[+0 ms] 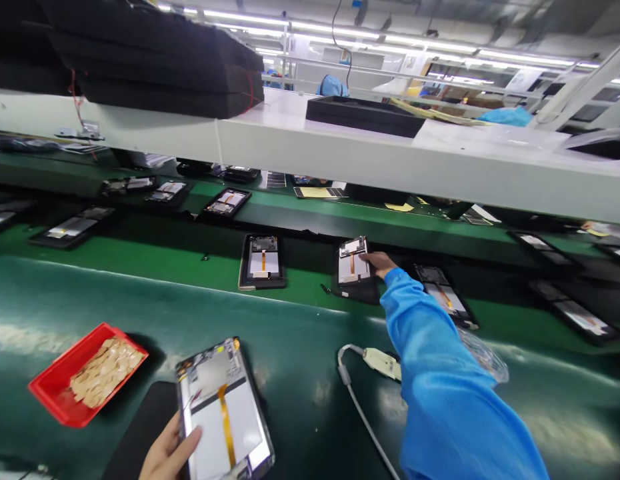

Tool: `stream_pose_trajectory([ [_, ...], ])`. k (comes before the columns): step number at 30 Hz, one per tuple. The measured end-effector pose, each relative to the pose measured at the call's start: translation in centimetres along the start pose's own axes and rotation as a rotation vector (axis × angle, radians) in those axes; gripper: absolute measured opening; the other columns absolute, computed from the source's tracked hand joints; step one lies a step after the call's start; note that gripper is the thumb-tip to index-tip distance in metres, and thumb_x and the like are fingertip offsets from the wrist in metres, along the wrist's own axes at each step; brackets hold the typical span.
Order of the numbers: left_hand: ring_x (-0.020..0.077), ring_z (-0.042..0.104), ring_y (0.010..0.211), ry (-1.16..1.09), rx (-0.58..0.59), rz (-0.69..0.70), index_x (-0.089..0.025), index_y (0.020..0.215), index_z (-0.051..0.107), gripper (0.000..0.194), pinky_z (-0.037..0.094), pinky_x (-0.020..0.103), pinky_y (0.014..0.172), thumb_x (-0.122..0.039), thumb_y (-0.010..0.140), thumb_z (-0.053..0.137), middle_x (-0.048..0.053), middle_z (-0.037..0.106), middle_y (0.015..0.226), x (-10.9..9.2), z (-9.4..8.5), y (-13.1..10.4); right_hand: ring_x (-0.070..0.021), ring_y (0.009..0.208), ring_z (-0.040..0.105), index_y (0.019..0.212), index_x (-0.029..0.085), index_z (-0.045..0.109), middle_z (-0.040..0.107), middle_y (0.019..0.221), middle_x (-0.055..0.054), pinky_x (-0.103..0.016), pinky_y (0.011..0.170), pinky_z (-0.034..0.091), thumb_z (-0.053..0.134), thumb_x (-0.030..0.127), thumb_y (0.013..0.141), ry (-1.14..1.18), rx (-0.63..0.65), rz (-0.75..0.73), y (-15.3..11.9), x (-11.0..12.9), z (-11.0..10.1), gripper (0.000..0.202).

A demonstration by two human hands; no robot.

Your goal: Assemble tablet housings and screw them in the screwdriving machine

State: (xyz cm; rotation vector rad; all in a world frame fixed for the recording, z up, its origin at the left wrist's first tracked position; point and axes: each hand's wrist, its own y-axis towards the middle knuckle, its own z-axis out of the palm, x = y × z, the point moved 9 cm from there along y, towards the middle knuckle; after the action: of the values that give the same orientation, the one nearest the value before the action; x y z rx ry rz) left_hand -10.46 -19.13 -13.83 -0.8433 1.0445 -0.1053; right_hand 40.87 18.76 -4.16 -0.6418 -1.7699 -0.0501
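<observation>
My left hand (165,452), low in the view, is closed around the left edge of an opened tablet (250,427). This tablet is tilted, with its silvery inside, circuit board and orange ribbon cable facing up. Farther off, my right hand (381,263) reaches out in a blue sleeve (435,360) and grips the right edge of a second opened tablet (346,270). That tablet leans above a black pad (363,292) on the green belt. Part of the right hand's fingers is hidden behind it.
A red bin (55,397) with tan paper-like pieces stands at left, beside a black flat slab (140,433). A grey cable (357,400) with a pale connector lies near my right sleeve. Several opened tablets (264,261) lie along the belt (160,263). A white shelf (290,143) carries black foam trays.
</observation>
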Motion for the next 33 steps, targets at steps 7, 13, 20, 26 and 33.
stream_pose_trajectory([
  [7,0.0249,0.074,0.08,0.064,0.504,0.02,-0.014,0.118,0.06,0.066,0.058,0.034,0.074,-0.029,0.059,0.088,0.009,0.077,0.094,-2.0,19.0,3.4,-0.0121,0.057,0.06,0.084,0.014,0.066,0.066,0.068,0.001,-0.026,0.057,0.053,0.082,0.017,0.07,0.2,-0.097,-0.177,-2.8,5.2,-8.2,0.022],
  [13,0.0274,0.071,0.091,0.194,0.723,0.141,-0.008,0.113,0.063,0.052,0.054,0.041,0.085,-0.02,0.065,0.079,0.016,0.074,0.101,-2.3,38.7,5.0,-0.0201,0.061,0.067,0.091,0.019,0.068,0.074,0.081,-0.007,-0.031,0.055,0.056,0.083,0.02,0.063,0.269,0.001,-0.278,-9.7,6.3,-14.5,0.031],
  [20,0.0278,0.039,0.14,0.249,0.838,0.487,-0.018,0.135,0.056,0.086,0.025,0.037,0.118,0.007,0.053,0.068,0.012,0.045,0.152,-6.2,41.3,2.1,-0.0232,0.068,0.072,0.108,0.022,0.065,0.076,0.092,-0.008,-0.034,0.062,0.06,0.088,0.028,0.061,0.313,0.223,-0.119,-18.4,2.6,-10.5,0.053],
  [26,0.0267,0.07,0.09,0.379,1.173,0.169,-0.013,0.082,0.07,0.012,0.045,0.047,0.099,-0.024,0.079,0.07,0.01,0.073,0.083,-4.3,22.3,-5.3,-0.0262,0.08,0.074,0.123,0.025,0.059,0.075,0.105,-0.009,-0.039,0.073,0.059,0.086,0.035,0.066,0.365,0.673,-0.008,-26.7,-1.2,5.0,0.063],
  [33,0.0201,0.07,0.071,-0.269,0.582,0.002,-0.013,0.092,0.067,0.017,0.054,0.044,0.084,-0.029,0.085,0.068,0.004,0.065,0.071,-3.4,0.1,-5.7,-0.0285,0.078,0.072,0.113,0.023,0.057,0.075,0.094,-0.008,-0.045,0.074,0.057,0.083,0.039,0.065,0.26,0.982,0.048,-36.3,-8.9,22.9,0.057],
])
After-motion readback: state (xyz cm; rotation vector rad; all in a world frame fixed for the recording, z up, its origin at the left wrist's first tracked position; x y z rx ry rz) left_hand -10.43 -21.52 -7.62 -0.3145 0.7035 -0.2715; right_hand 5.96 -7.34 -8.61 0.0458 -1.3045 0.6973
